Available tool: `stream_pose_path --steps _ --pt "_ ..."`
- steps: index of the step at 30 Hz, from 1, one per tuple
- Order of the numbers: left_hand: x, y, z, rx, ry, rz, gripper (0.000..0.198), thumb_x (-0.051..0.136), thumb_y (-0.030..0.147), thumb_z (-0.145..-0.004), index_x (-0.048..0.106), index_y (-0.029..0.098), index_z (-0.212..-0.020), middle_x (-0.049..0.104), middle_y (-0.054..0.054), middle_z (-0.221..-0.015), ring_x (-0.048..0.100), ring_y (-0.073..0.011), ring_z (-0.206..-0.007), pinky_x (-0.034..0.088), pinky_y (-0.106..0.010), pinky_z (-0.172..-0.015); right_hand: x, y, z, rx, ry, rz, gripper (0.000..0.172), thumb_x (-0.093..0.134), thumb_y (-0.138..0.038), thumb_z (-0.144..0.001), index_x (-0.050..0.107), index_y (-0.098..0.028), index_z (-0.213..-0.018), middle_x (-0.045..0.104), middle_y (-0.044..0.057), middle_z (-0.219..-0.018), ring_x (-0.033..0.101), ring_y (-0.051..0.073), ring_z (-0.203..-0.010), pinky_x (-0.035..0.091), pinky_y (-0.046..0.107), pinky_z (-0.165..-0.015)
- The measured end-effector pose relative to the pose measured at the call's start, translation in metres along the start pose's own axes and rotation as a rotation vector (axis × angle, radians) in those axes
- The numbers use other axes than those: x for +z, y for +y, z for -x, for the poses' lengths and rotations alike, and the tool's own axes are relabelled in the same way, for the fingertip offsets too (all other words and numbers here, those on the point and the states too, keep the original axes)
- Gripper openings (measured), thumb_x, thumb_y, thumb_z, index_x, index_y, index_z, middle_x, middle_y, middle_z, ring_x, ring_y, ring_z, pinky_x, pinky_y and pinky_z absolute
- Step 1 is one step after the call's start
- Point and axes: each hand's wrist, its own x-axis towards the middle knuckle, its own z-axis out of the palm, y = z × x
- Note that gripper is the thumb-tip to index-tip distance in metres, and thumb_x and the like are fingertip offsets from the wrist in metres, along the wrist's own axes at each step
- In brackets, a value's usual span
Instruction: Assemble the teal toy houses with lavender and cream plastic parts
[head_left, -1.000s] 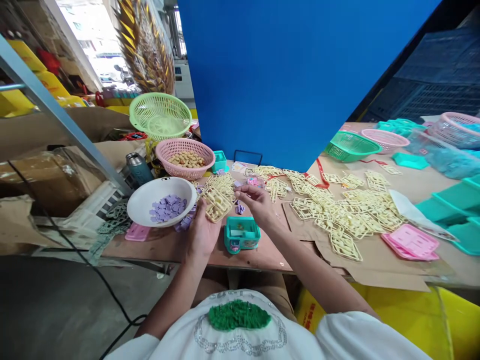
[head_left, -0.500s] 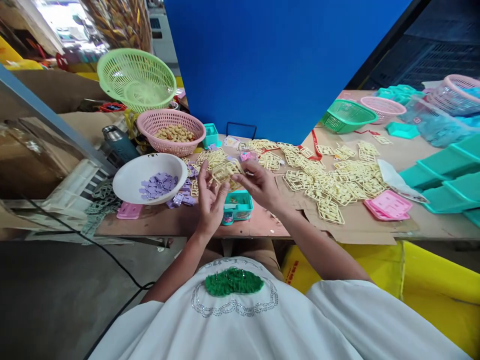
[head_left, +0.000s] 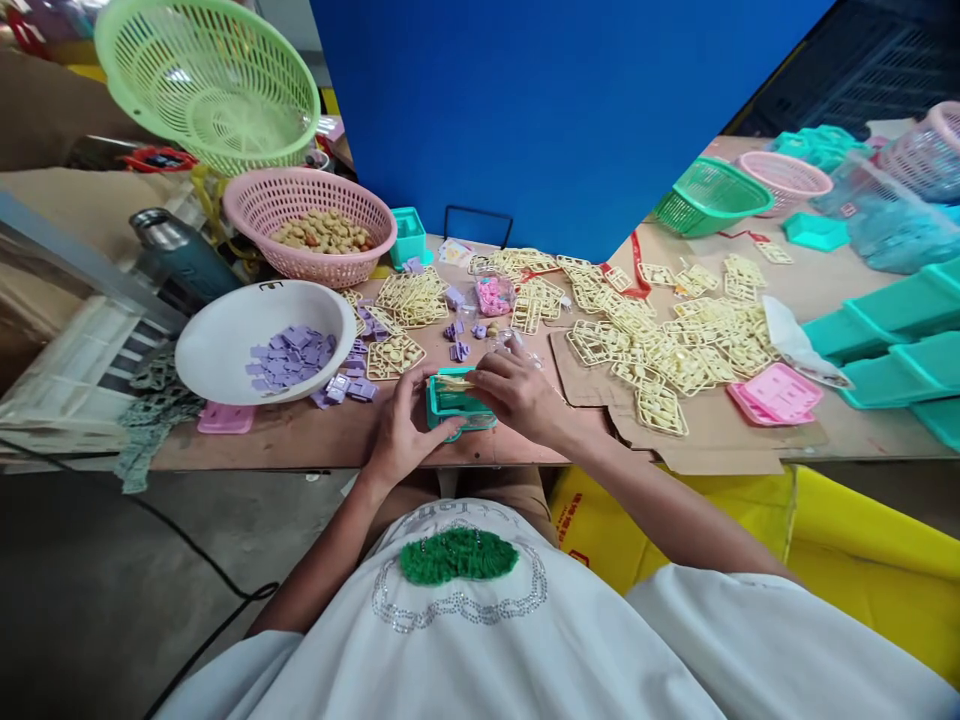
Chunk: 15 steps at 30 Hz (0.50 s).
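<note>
On the table before me sits a small teal plastic box [head_left: 474, 423], its open top facing up. My left hand [head_left: 401, 432] grips the box from its left side, thumb along the front. Pinched in my right hand [head_left: 519, 392] is a cream plastic parts frame [head_left: 453, 382], seen edge-on at the back of the box opening; how deep it sits inside is hidden by my fingers. Behind the hands lie a clear bag of pink pieces [head_left: 495, 295] and small purple parts [head_left: 459, 350].
Cream parts frames [head_left: 660, 350] spread in a heap to the right, beside pink plates [head_left: 776, 394] and stacked teal trays [head_left: 892, 345]. A white bowl [head_left: 202, 350] of purple pieces and a pink basket [head_left: 247, 215] of peanuts stand left. A blue panel [head_left: 525, 120] rises behind.
The cream parts frame has come down from in front of me to the teal box. My left hand has let go of the frame and taken hold of the box. The view has shifted.
</note>
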Motion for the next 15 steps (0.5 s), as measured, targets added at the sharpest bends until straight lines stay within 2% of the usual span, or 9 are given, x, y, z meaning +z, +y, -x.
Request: stream_pose_path --steps 4,9,11,13,15 --pt "-0.004 -0.004 -0.003 0.054 -0.027 -0.066 0.060 0.087 0.034 -0.085 0.055 0.027 -0.135 0.069 -0.009 -0.135 0.070 -0.0237 -0.126 0.057 -0.037 -0.111 -0.004 -0.003 -0.003 -0.017 -0.091 0.031 0.030 0.047 -0.025 -0.112 0.071 -0.017 -0.095 0.064 0.007 -0.089 0.052 0.021 -0.082 0.037 0.039 -0.086" --pt "-0.006 -0.004 -0.006 0.035 -0.038 -0.078 0.062 0.088 0.035 -0.084 0.054 0.027 -0.135 0.068 -0.009 -0.137 0.069 -0.0249 -0.130 0.056 -0.038 -0.114 -0.005 -0.010 -0.011 -0.022 -0.246 0.145 0.026 0.051 -0.019 -0.109 0.071 -0.015 -0.093 0.063 0.010 -0.094 0.050 0.024 -0.086 0.037 0.044 -0.094" --pt "-0.007 -0.004 -0.006 0.021 -0.032 -0.091 0.063 0.089 0.036 -0.083 0.054 0.027 -0.135 0.068 -0.009 -0.138 0.068 -0.0256 -0.131 0.055 -0.039 -0.115 -0.003 -0.009 -0.011 -0.038 -0.221 0.131 0.022 0.053 -0.022 -0.109 0.072 -0.014 -0.101 0.064 0.012 -0.100 0.051 0.025 -0.089 0.040 0.044 -0.092" --pt "-0.008 -0.004 -0.006 0.013 -0.033 -0.098 0.064 0.089 0.037 -0.083 0.055 0.027 -0.135 0.068 -0.010 -0.138 0.068 -0.0260 -0.131 0.055 -0.040 -0.115 -0.002 -0.006 -0.009 -0.048 -0.144 0.079 0.023 0.052 -0.025 -0.110 0.073 -0.015 -0.106 0.065 0.013 -0.105 0.052 0.025 -0.091 0.042 0.042 -0.089" --pt "-0.009 -0.004 -0.006 0.015 -0.039 -0.098 0.064 0.090 0.037 -0.083 0.055 0.026 -0.135 0.068 -0.010 -0.138 0.069 -0.0259 -0.131 0.056 -0.040 -0.115 -0.002 -0.001 -0.004 -0.047 -0.086 0.034 0.027 0.049 -0.022 -0.110 0.073 -0.016 -0.099 0.064 0.012 -0.100 0.051 0.024 -0.089 0.043 0.040 -0.084"
